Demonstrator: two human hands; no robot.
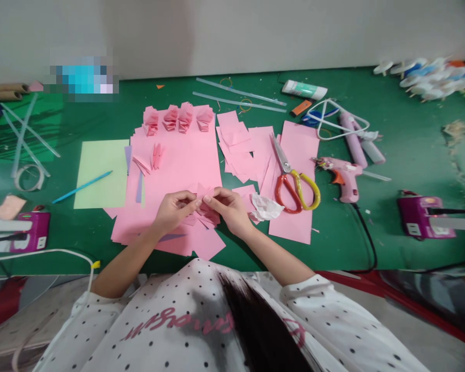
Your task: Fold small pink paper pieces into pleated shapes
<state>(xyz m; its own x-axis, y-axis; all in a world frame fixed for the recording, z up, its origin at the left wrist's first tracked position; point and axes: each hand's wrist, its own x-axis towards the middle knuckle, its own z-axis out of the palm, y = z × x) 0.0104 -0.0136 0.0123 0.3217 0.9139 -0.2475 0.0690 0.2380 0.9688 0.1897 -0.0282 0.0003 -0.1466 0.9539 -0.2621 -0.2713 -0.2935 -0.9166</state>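
Both hands meet over the near part of a stack of pink paper sheets (186,155). My left hand (176,209) and my right hand (229,206) pinch a small piece of pink paper (201,192) between thumbs and fingers; its exact shape is partly hidden. Under the hands lie several loose pink paper pieces (209,243). Several pleated pink paper pieces (185,118) stand along the far edge of the stack. Two more folded pieces (157,156) sit nearer, left of centre. A crumpled white tissue (266,207) rests just right of my right hand.
Scissors (289,170) with red and yellow handles lie on pink paper to the right. Beyond them are a pink glue gun (344,175) with its cord and a glue stick tube (304,90). At left are a blue pen (83,186), a tape roll (30,178) and a purple power box (36,232).
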